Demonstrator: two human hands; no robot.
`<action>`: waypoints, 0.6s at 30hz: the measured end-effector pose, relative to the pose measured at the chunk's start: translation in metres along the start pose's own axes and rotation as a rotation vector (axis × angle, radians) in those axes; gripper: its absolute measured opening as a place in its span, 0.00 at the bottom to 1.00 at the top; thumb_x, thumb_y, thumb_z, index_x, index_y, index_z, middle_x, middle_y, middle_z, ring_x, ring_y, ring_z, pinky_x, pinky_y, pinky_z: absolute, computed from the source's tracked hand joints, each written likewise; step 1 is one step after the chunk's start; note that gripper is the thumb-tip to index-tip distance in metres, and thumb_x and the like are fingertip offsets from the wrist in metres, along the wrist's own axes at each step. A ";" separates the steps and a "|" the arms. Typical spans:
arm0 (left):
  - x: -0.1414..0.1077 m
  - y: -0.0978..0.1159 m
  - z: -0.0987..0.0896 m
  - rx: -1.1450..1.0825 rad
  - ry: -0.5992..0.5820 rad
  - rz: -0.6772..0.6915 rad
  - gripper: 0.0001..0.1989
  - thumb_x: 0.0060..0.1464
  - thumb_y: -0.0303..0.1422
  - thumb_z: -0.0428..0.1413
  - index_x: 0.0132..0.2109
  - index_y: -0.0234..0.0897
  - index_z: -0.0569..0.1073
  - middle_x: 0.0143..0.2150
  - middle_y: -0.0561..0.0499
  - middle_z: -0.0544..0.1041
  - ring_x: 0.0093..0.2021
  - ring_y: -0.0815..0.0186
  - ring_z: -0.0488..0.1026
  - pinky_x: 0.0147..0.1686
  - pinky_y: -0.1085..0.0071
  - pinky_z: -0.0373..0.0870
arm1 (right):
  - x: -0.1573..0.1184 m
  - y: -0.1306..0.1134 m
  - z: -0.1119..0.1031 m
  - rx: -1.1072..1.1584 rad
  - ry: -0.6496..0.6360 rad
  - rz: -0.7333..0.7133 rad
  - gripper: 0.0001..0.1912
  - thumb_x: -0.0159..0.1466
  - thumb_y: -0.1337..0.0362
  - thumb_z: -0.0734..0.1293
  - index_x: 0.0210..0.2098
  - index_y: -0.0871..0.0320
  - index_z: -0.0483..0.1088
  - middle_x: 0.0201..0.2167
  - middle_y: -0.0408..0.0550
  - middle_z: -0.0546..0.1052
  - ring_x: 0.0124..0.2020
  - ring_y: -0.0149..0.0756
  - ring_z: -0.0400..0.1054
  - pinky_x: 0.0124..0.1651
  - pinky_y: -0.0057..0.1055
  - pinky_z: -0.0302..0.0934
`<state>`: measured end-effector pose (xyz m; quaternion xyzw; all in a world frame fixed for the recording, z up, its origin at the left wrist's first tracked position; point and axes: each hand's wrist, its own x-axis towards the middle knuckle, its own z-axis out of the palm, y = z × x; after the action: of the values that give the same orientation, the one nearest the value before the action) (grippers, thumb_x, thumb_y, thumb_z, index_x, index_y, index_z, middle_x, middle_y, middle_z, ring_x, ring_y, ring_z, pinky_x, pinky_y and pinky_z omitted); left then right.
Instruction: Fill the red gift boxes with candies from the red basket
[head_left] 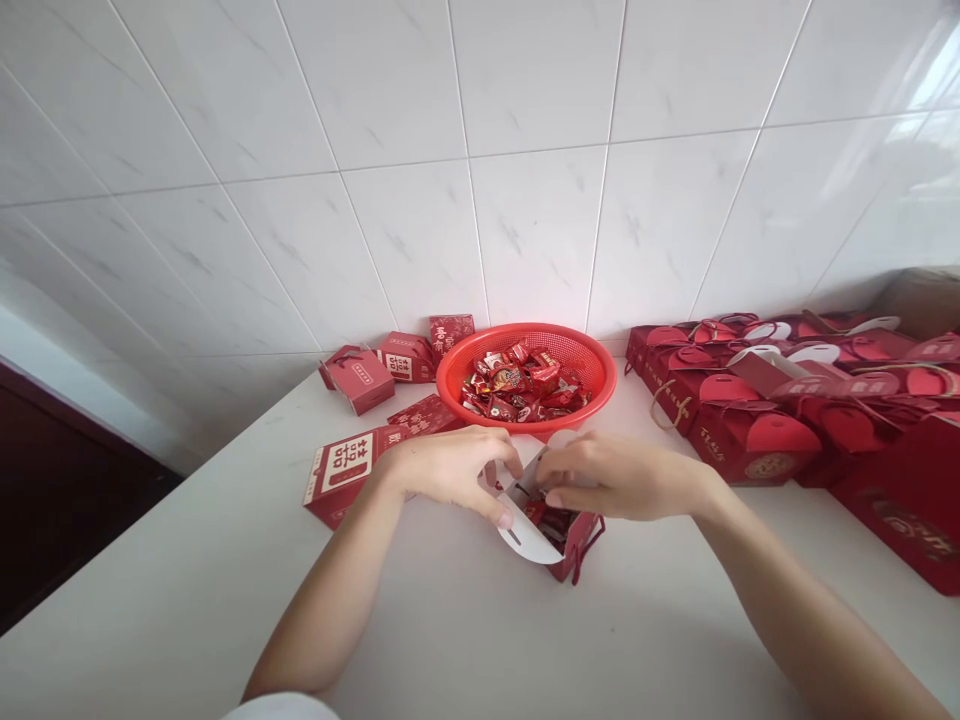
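A small red gift box stands on the table in front of me with its top open, a white-lined flap folded outward and a dark red cord at its right end. Wrapped candies show inside it. My left hand grips the box's left side, thumb on the white flap and fingers curled over the far edge. Over the opening, my right hand has its fingers bent and closed toward the thumb. Whatever its fingertips hold, if anything, is hidden.
A red plastic basket of wrapped candies stands behind the box. Several red boxes sit to the left, one large box beside my left forearm. Rows of red boxes fill the right side. A tiled wall closes off the back.
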<state>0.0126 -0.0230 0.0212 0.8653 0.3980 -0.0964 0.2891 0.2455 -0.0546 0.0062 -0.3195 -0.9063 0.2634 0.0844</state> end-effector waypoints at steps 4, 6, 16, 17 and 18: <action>-0.001 0.000 0.000 0.001 -0.002 0.008 0.26 0.47 0.47 0.67 0.50 0.39 0.75 0.50 0.49 0.73 0.47 0.60 0.75 0.43 0.72 0.70 | 0.000 0.000 -0.001 0.054 -0.151 0.005 0.15 0.72 0.57 0.61 0.41 0.58 0.75 0.33 0.47 0.76 0.36 0.36 0.69 0.36 0.29 0.59; -0.004 0.000 -0.001 -0.018 0.023 0.013 0.25 0.49 0.47 0.66 0.50 0.40 0.75 0.50 0.49 0.74 0.47 0.60 0.76 0.43 0.72 0.70 | -0.005 0.001 -0.008 0.120 -0.105 0.001 0.17 0.72 0.53 0.61 0.44 0.58 0.75 0.36 0.48 0.76 0.35 0.35 0.70 0.36 0.30 0.60; -0.013 0.002 -0.005 0.034 0.140 -0.102 0.29 0.58 0.54 0.56 0.57 0.40 0.73 0.56 0.46 0.74 0.53 0.57 0.73 0.47 0.68 0.67 | -0.024 0.007 -0.025 -0.096 0.081 0.325 0.16 0.64 0.51 0.67 0.42 0.57 0.72 0.36 0.50 0.76 0.35 0.40 0.70 0.34 0.33 0.59; -0.012 0.003 -0.004 0.043 0.136 -0.107 0.29 0.58 0.55 0.56 0.58 0.40 0.73 0.56 0.46 0.73 0.55 0.57 0.72 0.48 0.68 0.66 | -0.023 0.007 -0.023 -0.107 0.062 0.343 0.17 0.62 0.50 0.68 0.42 0.57 0.72 0.37 0.50 0.76 0.36 0.41 0.70 0.34 0.33 0.59; -0.012 0.004 -0.002 0.049 0.131 -0.105 0.29 0.58 0.54 0.56 0.58 0.41 0.73 0.56 0.46 0.73 0.56 0.56 0.71 0.49 0.68 0.66 | -0.023 0.007 -0.022 -0.103 0.047 0.348 0.17 0.61 0.49 0.69 0.41 0.56 0.72 0.37 0.50 0.76 0.36 0.42 0.70 0.34 0.33 0.58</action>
<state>0.0077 -0.0310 0.0294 0.8546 0.4582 -0.0645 0.2357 0.2743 -0.0546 0.0216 -0.4814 -0.8474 0.2198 0.0421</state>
